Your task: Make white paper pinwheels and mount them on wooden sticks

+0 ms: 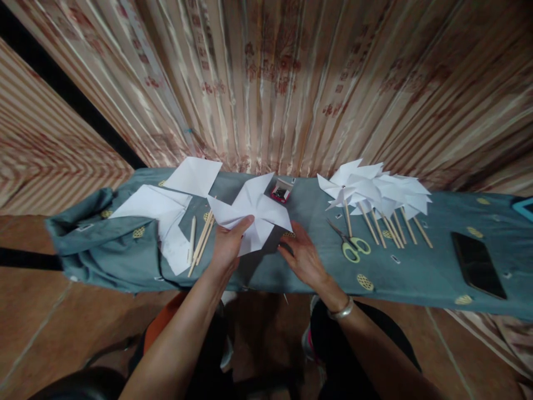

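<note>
The left hand pinches a white folded-paper pinwheel over the middle of the grey-green cloth-covered table, thumb at its centre, probably keeping the folds from springing open. The right hand, fingers loosely curled, is at its four o'clock, any grip unclear; at two o'clock a small open red box holds dark pieces too small to identify.

Black rectangular smartphone, flat on grey-green cloth-covered surface; blue-edged object, cropped, far right; beige pleated curtain, reddish print; slanting black pole; reddish-brown tiled floor.
</note>
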Available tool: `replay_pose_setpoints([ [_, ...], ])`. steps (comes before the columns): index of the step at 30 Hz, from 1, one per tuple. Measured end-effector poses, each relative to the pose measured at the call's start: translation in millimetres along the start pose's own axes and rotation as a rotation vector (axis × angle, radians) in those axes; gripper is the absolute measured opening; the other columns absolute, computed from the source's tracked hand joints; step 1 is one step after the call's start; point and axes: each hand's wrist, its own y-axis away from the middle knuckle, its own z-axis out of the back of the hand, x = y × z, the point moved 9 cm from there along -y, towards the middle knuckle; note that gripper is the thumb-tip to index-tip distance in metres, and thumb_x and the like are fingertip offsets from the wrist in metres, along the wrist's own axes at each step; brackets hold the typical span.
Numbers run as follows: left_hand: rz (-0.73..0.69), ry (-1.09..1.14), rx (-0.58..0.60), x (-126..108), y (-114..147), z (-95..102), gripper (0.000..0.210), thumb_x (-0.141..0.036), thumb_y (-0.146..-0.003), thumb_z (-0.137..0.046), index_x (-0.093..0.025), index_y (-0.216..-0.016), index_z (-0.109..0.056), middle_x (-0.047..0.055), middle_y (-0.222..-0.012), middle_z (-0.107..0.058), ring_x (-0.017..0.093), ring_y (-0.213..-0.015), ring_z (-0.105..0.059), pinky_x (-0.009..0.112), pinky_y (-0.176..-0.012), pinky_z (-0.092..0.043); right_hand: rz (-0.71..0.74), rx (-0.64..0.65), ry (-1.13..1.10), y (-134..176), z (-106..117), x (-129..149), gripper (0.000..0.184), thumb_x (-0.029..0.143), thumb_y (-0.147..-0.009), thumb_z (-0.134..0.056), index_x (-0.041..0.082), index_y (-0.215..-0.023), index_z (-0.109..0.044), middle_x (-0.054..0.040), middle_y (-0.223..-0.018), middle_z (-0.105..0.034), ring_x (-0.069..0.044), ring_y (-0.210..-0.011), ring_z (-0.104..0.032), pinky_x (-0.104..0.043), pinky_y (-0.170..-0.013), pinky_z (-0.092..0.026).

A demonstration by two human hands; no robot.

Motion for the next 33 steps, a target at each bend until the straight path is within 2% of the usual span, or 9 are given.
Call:
replay_pose_setpoints([
  [3, -0.017, -0.004, 0.004, -0.9, -0.3, -0.6, 0.031, -0.022, -0.058, -0.081, -0.015, -0.087, -0.072, 0.007, -0.09, -0.076, 0.025, -0.082, -0.071, 0.034, -0.076, -0.055, 0.0, 0.003, -0.003, 0.2, -5.1, -0.8, 0.01, 0.02, -0.085, -0.059, 0.021, -0.085, -0.069, -0.0121, -0.141, -0.049, -0.031, -0.137, -0.038, -0.05, -0.11, -0.036],
  [7, 0.016, -0.019, 0.02, 3.1, -0.5, -1.2, 0.032, -0.025, -0.057, -0.082, -0.015, -0.085, -0.072, 0.008, -0.088, -0.076, 0.025, -0.082, -0.071, 0.033, -0.072, -0.056, -0.006, -0.004, -0.032, -2.2, -6.0, -3.1, 0.008, 0.018, -0.084, -0.061, 0.022, -0.082, -0.067, -0.0114, -0.138, -0.051, -0.03, -0.134, -0.041, -0.049, -0.109, -0.037],
  [11, 0.033, -0.015, 0.015, 6.4, -0.1, 0.0, 0.033, -0.027, -0.054, -0.083, -0.015, -0.083, -0.072, 0.008, -0.087, -0.076, 0.026, -0.082, -0.071, 0.033, -0.072, -0.056, -0.011, -0.011, -0.055, -5.5, -6.3, -0.7, 0.011, 0.015, -0.082, -0.058, 0.023, -0.079, -0.065, -0.01, -0.129, -0.057, -0.029, -0.13, -0.045, -0.049, -0.106, -0.04],
  [17, 0.01, -0.032, 0.014, 7.7, 0.4, -0.7, 0.039, -0.03, -0.053, -0.085, -0.011, -0.084, -0.073, 0.009, -0.085, -0.076, 0.025, -0.076, -0.071, 0.033, -0.07, -0.056, 0.038, -0.002, -0.003, -3.7, -14.4, 10.0, 0.02, 0.011, -0.086, -0.048, 0.023, -0.082, -0.064, -0.0098, -0.103, -0.067, -0.028, -0.125, -0.047, -0.049, -0.106, -0.039],
  [24, 0.022, -0.029, 0.021, 10.1, 2.0, -6.6, 0.038, -0.029, -0.053, -0.084, -0.011, -0.084, -0.073, 0.01, -0.087, -0.076, 0.025, -0.078, -0.071, 0.034, -0.072, -0.055, 0.057, 0.0, 0.133, 3.3, -17.0, 15.8, 0.027, 0.014, -0.092, -0.039, 0.017, -0.089, -0.066, -0.018, -0.123, -0.059, -0.033, -0.12, -0.048, -0.054, -0.099, -0.042],
  [30, 0.03, -0.03, 0.023, 11.8, 5.6, -12.9, 0.034, -0.026, -0.055, -0.082, -0.013, -0.085, -0.073, 0.009, -0.087, -0.077, 0.026, -0.079, -0.071, 0.035, -0.071, -0.057, 0.074, -0.015, 0.144, 5.1, -16.7, 16.4, 0.026, 0.012, -0.091, -0.039, 0.019, -0.09, -0.064, -0.0155, -0.123, -0.059, -0.03, -0.114, -0.053, -0.051, -0.097, -0.043],
  [33, 0.018, -0.028, 0.035, 13.4, 5.1, -15.4, 0.033, -0.025, -0.055, -0.082, -0.013, -0.085, -0.073, 0.01, -0.09, -0.077, 0.027, -0.082, -0.072, 0.036, -0.075, -0.057, 0.032, -0.014, 0.127, 2.8, -17.5, 12.3, 0.025, 0.011, -0.09, -0.04, 0.018, -0.088, -0.063, -0.0169, -0.117, -0.061, -0.03, -0.11, -0.054, -0.05, -0.095, -0.045],
])
